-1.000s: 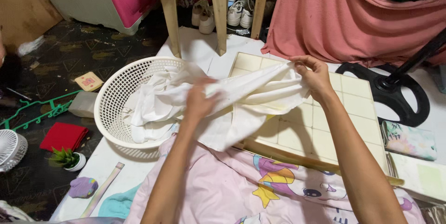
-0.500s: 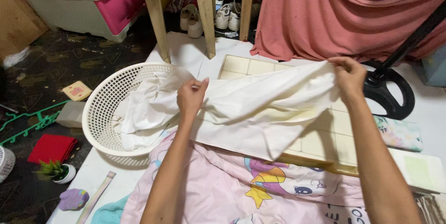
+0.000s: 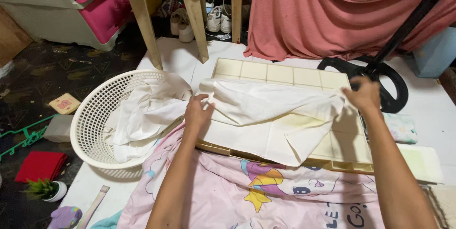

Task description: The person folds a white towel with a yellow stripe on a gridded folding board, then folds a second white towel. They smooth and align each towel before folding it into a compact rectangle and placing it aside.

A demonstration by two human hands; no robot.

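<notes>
Both hands pinch a white cotton cloth [image 3: 266, 115] spread over a cream gridded plastic board [image 3: 294, 74]. The left hand [image 3: 197, 112] grips its near-left corner beside a white plastic mesh basket [image 3: 88, 124]. The right hand [image 3: 365, 95] grips the far-right edge.

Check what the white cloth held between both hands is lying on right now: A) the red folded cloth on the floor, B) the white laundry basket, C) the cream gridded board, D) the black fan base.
C: the white cloth is spread over the cream gridded board, with the left hand and right hand pinching its two ends; the white laundry basket sits to the left with other white fabric in it.
</notes>
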